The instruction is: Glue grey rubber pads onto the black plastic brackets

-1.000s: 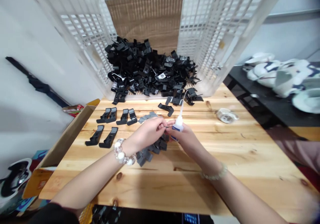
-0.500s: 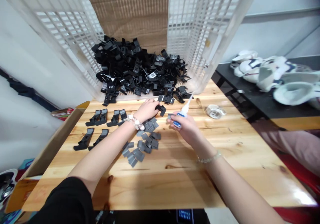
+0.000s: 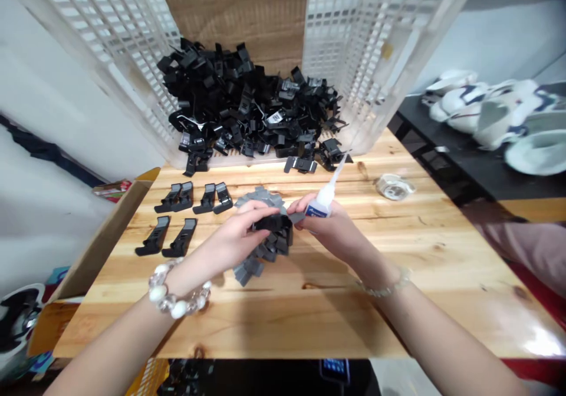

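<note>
My left hand [image 3: 241, 231] is closed on a black plastic clip [image 3: 272, 223], held over the middle of the table. My right hand [image 3: 329, 222] grips a white glue bottle [image 3: 322, 201] with a blue label, its long nozzle pointing up and away. Between the thumb and fingertips of that same hand is a small grey pad [image 3: 297, 217], close against the clip's right end; whether they touch I cannot tell. Loose grey pads [image 3: 250, 266] lie in a pile under my hands. Left of them, several black clips with grey pads [image 3: 181, 237] stand in two rows.
A white plastic crate [image 3: 380, 89] lies open toward me, heaped with black clips [image 3: 247, 101]. A roll of clear tape [image 3: 395, 187] sits at the right. Cardboard boxes [image 3: 97, 254] flank the table's left side. A person's sleeve [image 3: 522, 248] shows at the right, near a dark bench with white items.
My left hand has come back from the crate's front edge toward me, bringing the black clip to the grey pad in my right hand. The view has shifted slightly.
</note>
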### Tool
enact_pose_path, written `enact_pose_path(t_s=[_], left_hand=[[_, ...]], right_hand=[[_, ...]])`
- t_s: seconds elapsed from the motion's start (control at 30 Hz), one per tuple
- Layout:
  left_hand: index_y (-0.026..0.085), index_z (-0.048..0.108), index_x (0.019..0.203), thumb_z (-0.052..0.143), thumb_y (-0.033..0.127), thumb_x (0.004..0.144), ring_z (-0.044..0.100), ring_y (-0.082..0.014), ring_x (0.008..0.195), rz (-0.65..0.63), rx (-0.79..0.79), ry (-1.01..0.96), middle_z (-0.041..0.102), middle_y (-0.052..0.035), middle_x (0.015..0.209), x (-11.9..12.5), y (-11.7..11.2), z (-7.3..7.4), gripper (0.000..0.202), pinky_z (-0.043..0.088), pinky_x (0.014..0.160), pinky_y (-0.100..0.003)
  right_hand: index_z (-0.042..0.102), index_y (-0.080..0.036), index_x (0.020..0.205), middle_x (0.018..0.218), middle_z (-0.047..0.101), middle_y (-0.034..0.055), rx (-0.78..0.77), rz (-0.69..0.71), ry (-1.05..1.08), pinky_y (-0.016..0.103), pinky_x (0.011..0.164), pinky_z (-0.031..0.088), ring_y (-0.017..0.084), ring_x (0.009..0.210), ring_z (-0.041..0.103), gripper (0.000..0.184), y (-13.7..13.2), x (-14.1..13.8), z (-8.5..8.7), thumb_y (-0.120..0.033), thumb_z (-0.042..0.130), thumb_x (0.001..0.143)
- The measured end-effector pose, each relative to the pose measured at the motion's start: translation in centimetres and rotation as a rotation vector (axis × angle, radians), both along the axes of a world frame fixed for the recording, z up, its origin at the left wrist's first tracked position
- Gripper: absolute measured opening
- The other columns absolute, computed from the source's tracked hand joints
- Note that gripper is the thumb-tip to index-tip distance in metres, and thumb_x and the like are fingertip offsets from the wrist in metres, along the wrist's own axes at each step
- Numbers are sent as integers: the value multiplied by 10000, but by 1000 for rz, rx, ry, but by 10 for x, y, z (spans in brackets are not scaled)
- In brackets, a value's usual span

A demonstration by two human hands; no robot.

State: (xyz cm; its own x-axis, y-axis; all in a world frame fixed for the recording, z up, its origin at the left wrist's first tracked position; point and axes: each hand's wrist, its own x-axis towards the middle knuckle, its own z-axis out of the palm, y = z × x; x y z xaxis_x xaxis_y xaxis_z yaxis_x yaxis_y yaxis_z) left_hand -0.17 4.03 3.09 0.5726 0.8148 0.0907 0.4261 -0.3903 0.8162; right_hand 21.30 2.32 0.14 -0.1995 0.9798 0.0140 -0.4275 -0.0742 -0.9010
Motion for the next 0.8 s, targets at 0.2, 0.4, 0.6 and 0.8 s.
enact_pose_path(t_s=[0.2,0.4,0.6,0.8], left_hand=[[208,606,1187,655,181,820,616,-196,1068,226,-290,-313,650,-62,1146,-4,-23,-6,371,526,905,-340],[202,619,1093,744,155,768,604,-145,967,292,-434,-664,642,-16,974,2,-25,-9,352,508,854,-265],[197,625,1176,609,173,849,648,-206,988,233,-765,-886,682,-61,1075,10,-28,-19,329,499,912,-389],[173,696,1068,574,365,911,626,-221,950,292,-556,-490,702,-77,1024,7,-28,-27,277,484,876,-368]], right_hand=[[664,-216,774,909,700,-15,18,37,-12,251,747,492,119,871,627,229,-7,-11,-1,-14,691,670],[667,-215,762,879,716,-18,-7,27,8,219,720,498,94,828,639,196,-10,-16,-4,-54,746,683],[669,-197,756,713,687,-5,-155,48,37,230,548,474,115,631,640,135,-16,-25,0,-186,793,705],[658,-193,776,590,613,-32,-148,-7,-83,210,521,433,83,549,567,143,-19,-25,-2,-227,792,740]])
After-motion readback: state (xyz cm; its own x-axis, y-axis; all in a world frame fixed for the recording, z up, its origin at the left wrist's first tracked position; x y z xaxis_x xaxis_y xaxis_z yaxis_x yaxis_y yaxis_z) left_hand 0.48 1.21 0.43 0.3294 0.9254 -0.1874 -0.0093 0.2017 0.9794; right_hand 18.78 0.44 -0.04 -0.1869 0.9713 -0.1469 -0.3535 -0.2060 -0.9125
